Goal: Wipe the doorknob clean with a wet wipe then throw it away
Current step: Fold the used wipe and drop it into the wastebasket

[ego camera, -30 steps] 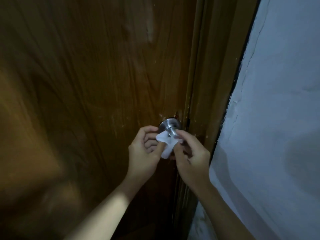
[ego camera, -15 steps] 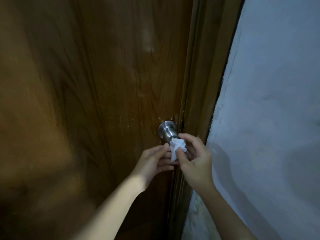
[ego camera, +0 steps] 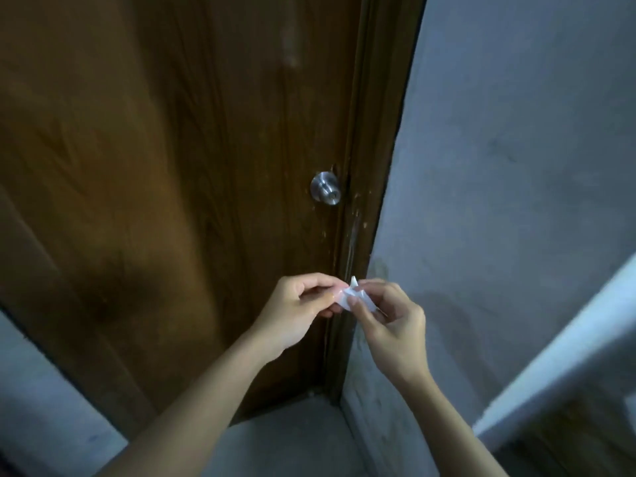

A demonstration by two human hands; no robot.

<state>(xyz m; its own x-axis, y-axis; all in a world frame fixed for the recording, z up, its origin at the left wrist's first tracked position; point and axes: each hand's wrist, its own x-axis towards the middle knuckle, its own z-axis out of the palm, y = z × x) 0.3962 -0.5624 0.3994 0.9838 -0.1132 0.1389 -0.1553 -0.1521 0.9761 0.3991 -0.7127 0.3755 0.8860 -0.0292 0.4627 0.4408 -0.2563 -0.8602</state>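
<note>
A round silver doorknob point(ego camera: 326, 192) sits on the brown wooden door point(ego camera: 179, 166), near its right edge, with nothing touching it. Well below the knob, both hands pinch a small crumpled white wet wipe point(ego camera: 356, 297) between them. My left hand point(ego camera: 299, 311) grips its left end with thumb and fingertips. My right hand point(ego camera: 392, 321) holds its right end, thumb on top. Most of the wipe is hidden by the fingers.
The brown door frame point(ego camera: 375, 166) runs beside a grey plastered wall point(ego camera: 516, 166) on the right. A pale ledge or shelf edge point(ego camera: 568, 356) juts in at the lower right. Grey floor point(ego camera: 292, 438) shows below the door, and a wall strip at the lower left.
Both hands have pulled back and down from the doorknob, carrying the wipe with them. The knob is now bare. The view has drawn back and tilted down, showing the floor.
</note>
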